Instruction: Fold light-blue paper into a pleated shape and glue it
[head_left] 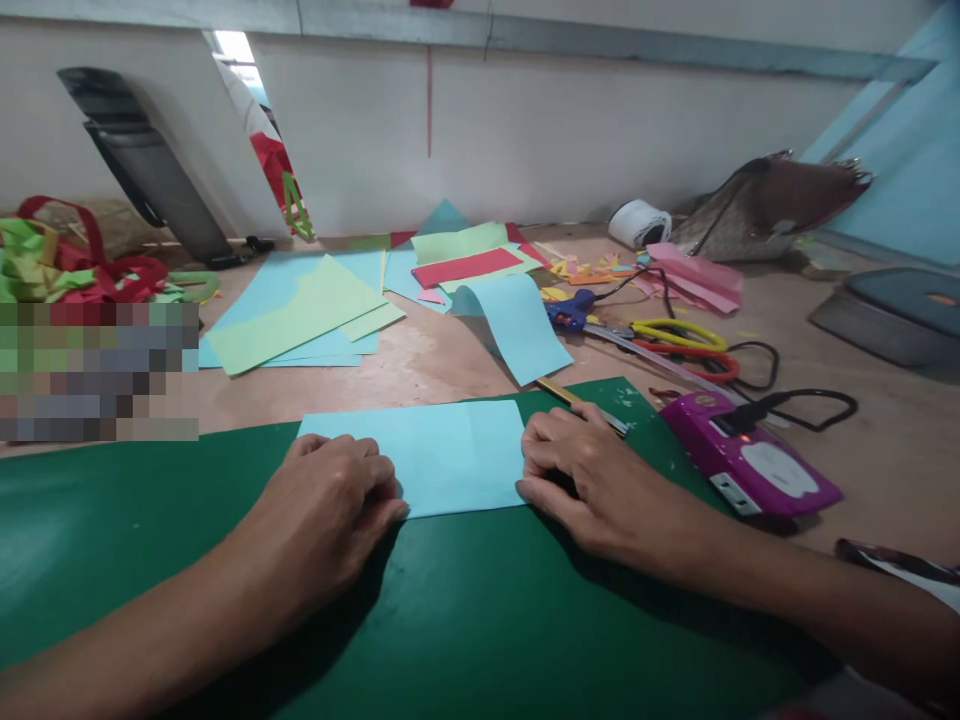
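A light blue sheet of paper (461,455), folded into a long rectangle, lies flat on a green mat (465,620). My left hand (337,500) rests at its left end, with curled fingers gripping the near edge. At the right end, my right hand (574,470) has its thumb and fingers closed on the short side. Just behind the right hand, a utility knife (561,391), partly covered by it, lies on the mat's far edge. A curved blue paper strip (517,325) stands beyond the folded sheet.
Green and blue sheets (300,310) are spread at the back left. On the right are a blue glue gun (571,310), scissors with yellow and orange handles (679,335), and a purple power socket box (750,460) with a black cord. Paper scraps (592,270) lie behind them.
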